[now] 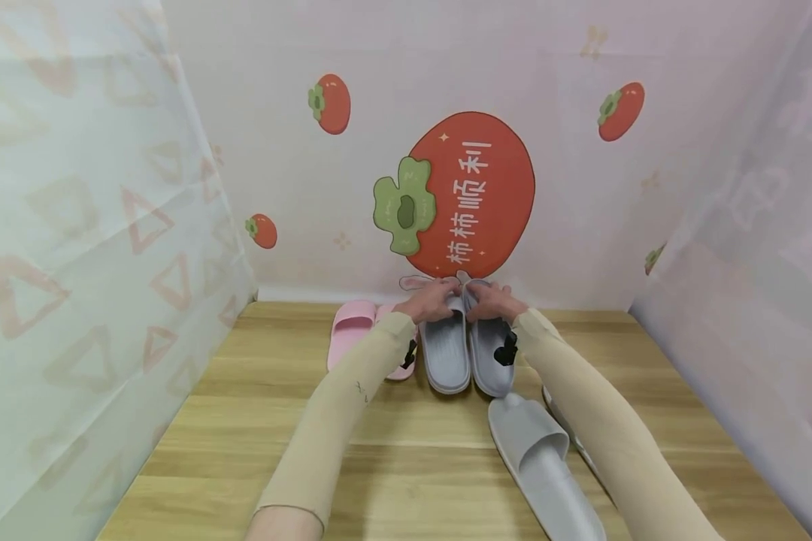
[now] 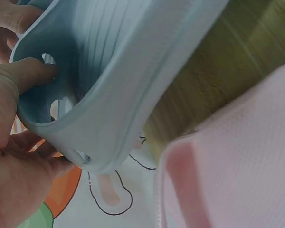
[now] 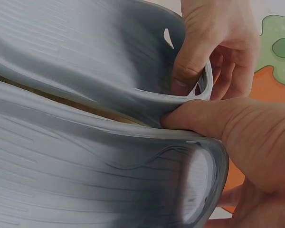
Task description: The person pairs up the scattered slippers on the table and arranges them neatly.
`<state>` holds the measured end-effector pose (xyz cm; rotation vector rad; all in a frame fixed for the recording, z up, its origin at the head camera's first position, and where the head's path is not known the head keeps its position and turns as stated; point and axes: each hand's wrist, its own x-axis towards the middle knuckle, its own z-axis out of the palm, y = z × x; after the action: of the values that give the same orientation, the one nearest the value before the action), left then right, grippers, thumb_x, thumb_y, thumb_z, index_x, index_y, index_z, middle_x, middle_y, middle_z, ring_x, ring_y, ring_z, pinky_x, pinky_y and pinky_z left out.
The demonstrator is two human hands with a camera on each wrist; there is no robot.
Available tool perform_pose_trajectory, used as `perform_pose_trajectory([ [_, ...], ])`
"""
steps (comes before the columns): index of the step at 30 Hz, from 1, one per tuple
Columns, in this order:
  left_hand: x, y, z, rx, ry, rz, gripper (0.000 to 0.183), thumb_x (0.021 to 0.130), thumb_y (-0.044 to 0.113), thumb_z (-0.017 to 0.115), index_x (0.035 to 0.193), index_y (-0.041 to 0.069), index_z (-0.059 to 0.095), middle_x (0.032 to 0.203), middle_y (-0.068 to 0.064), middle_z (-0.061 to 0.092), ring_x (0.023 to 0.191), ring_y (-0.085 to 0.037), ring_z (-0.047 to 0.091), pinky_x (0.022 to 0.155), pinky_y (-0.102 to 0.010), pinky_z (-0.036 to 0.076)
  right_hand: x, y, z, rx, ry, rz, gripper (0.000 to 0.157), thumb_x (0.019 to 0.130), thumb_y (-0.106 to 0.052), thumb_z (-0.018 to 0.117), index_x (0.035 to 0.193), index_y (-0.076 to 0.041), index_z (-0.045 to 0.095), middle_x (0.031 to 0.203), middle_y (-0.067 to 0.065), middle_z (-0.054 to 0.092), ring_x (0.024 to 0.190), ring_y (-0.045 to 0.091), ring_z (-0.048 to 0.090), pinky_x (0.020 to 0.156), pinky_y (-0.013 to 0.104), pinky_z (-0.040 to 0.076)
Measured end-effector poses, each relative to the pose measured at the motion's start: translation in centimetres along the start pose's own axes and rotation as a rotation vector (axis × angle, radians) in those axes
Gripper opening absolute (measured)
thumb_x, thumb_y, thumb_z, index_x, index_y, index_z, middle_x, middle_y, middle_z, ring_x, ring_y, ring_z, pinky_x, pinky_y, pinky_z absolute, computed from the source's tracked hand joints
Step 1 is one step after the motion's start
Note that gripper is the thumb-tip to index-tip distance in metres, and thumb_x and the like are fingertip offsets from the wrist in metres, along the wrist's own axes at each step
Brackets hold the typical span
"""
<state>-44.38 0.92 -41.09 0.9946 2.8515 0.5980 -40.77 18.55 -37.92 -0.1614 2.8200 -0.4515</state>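
Two grey-blue slide slippers lie side by side, toes toward the back wall. My left hand (image 1: 434, 299) grips the left grey-blue slipper (image 1: 446, 353) at its strap; in the left wrist view the thumb (image 2: 33, 73) reaches inside the opening, with fingers outside. My right hand (image 1: 494, 302) holds the right grey-blue slipper (image 3: 85, 175) at its strap end. Its thumb (image 3: 194, 114) lies between the two slippers, and its other fingers reach round the far side, partly hidden. Left of the pair are pink slippers (image 1: 353, 330), partly behind my left sleeve.
A light grey slipper (image 1: 548, 481) lies at the front right, its toe close to the right grey-blue slipper's heel. Beside it another slipper (image 1: 577, 439) is mostly hidden by my right sleeve. Printed cloth walls (image 1: 298, 173) enclose the wooden surface (image 1: 406, 481).
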Motion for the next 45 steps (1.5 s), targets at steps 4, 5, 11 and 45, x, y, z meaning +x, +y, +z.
perform_pose_trajectory([
  [4,0.2,-0.1,0.8,0.015,-0.013,-0.019,0.044,0.09,0.018,0.068,0.132,0.018,0.056,0.143,-0.007,0.047,0.128,-0.019,0.046,0.105,-0.034,0.043,0.3,0.5,0.6,0.011,0.002,-0.02,0.083,0.083,-0.029,0.069,0.155,-0.018,0.029,0.154,0.028,0.023,0.129,0.048,0.022,0.105,0.062,0.03],
  [5,0.3,-0.1,0.8,0.013,-0.012,-0.021,0.044,0.09,0.018,0.068,0.132,0.018,0.056,0.143,-0.007,0.047,0.128,-0.019,0.045,0.105,-0.034,0.043,0.5,0.7,0.6,0.006,0.008,-0.025,0.083,0.083,-0.028,0.069,0.155,-0.017,0.029,0.154,0.028,0.023,0.13,0.049,0.022,0.106,0.062,0.029],
  [11,0.6,-0.4,1.4,0.034,-0.007,-0.033,0.042,0.089,0.016,0.068,0.13,0.017,0.056,0.138,-0.01,0.049,0.127,-0.023,0.043,0.105,-0.037,0.041,1.7,1.0,1.1,-0.018,0.024,-0.04,0.079,0.082,-0.032,0.071,0.151,-0.018,0.035,0.154,0.027,0.027,0.133,0.052,0.023,0.108,0.063,0.027],
  [45,2.7,-1.9,3.6,-0.025,-0.053,-0.197,0.042,0.088,0.016,0.067,0.129,0.022,0.057,0.132,-0.008,0.047,0.119,-0.025,0.043,0.101,-0.044,0.044,3.4,1.8,2.7,-0.012,0.034,-0.042,0.07,0.087,-0.031,0.067,0.149,-0.012,0.04,0.15,0.024,0.038,0.129,0.044,0.033,0.108,0.06,0.026],
])
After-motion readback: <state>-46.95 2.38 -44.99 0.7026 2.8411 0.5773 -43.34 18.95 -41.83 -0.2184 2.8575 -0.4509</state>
